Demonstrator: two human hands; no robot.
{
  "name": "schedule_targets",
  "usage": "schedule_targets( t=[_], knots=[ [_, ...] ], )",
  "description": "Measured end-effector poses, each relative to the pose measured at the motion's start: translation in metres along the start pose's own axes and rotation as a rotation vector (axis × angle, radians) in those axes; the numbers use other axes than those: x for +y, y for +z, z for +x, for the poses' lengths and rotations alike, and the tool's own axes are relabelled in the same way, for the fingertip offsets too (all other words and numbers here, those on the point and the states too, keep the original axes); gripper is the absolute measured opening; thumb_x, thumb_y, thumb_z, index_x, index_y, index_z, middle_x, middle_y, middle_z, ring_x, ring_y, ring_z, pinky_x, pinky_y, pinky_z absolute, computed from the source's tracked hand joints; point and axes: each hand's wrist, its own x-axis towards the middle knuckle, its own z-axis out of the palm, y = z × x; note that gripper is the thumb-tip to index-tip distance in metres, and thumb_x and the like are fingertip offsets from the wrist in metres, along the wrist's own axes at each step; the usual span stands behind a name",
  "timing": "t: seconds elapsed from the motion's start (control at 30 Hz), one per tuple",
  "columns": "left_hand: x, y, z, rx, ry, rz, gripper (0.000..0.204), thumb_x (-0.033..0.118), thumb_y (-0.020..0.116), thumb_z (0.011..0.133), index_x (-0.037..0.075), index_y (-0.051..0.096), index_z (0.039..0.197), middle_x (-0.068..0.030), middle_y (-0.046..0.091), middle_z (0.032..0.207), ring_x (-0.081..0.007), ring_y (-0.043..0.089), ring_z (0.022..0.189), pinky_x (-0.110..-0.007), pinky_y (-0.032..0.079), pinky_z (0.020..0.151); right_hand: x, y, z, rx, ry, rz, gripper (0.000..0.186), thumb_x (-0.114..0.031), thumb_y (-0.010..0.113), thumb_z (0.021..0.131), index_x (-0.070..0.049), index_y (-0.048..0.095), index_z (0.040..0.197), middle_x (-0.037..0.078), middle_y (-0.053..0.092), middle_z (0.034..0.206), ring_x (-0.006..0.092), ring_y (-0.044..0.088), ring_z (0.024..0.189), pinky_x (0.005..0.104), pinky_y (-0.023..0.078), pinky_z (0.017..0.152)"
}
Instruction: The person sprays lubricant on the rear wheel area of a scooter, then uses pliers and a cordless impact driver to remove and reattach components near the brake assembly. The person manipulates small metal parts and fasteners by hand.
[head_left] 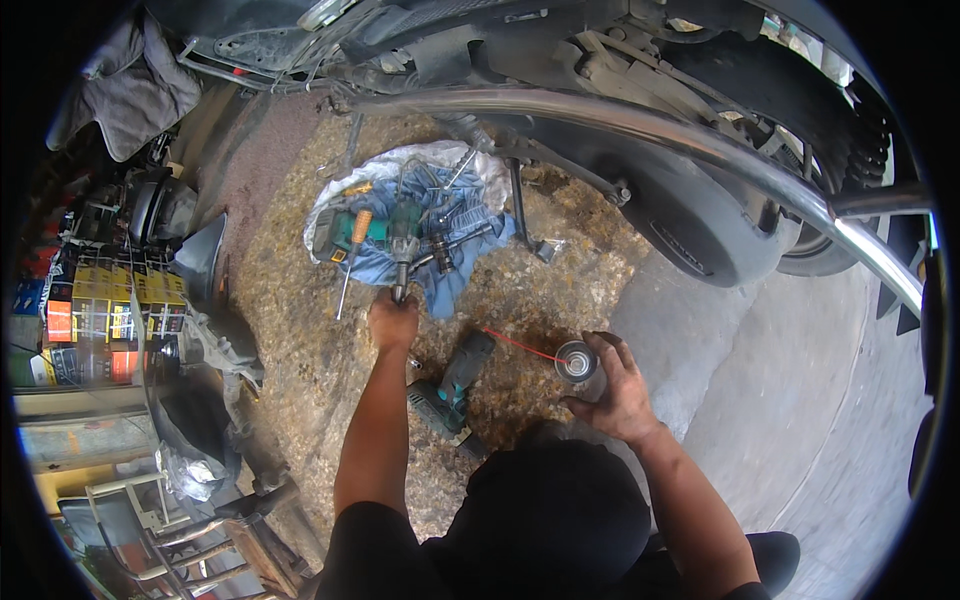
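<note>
My left hand [393, 322] is closed around the metal socket end [401, 284] of a green power wrench [405, 225], which lies on a blue and white rag [372, 267]. My right hand [622, 393] curls round a spray can [576, 361], fingers on its far side and thumb on the near side. The can's top faces up, and a thin red straw [515, 343] points left from it. Between my hands a second green and black power tool [455, 385] rests on the ground. A screwdriver with an orange handle [361, 227] lies on the rag beside the wrench.
Several sockets and hand tools [440, 250] are on the rag, with a black-handled bar [518, 195] at its right. A vehicle's chrome tube [640, 120] and tyre [690, 225] fill the far right. Boxes [95, 310] and a wooden-slatted metal frame [200, 545] stand at left.
</note>
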Motion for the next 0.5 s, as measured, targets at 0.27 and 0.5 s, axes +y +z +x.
schedule_targets(
  t=[0.27,0.5],
  knots=[
    [0.009,0.000,0.046,-0.117,-0.132,0.249,0.044,0.036,0.075,0.082,0.011,0.066,0.117,-0.0187,0.070,0.116,-0.0387,0.065,0.112,-0.049,0.053,0.093,0.037,-0.043,-0.004,0.141,0.265,0.158,0.085,-0.012,0.089,0.068,-0.003,0.047,0.142,0.017,0.056,0.132,0.0318,0.061,0.117,0.0428,0.056,0.091],
    [-0.021,0.005,0.041,-0.148,-0.048,0.218,0.044,0.035,0.074,0.077,0.007,0.066,0.110,-0.0197,0.072,0.106,-0.0404,0.068,0.101,-0.050,0.054,0.089,0.047,-0.035,-0.003,0.094,0.317,0.110,0.077,-0.011,0.085,0.074,-0.004,0.049,0.141,0.016,0.057,0.130,0.0299,0.062,0.114,0.0406,0.057,0.087]
  ],
)
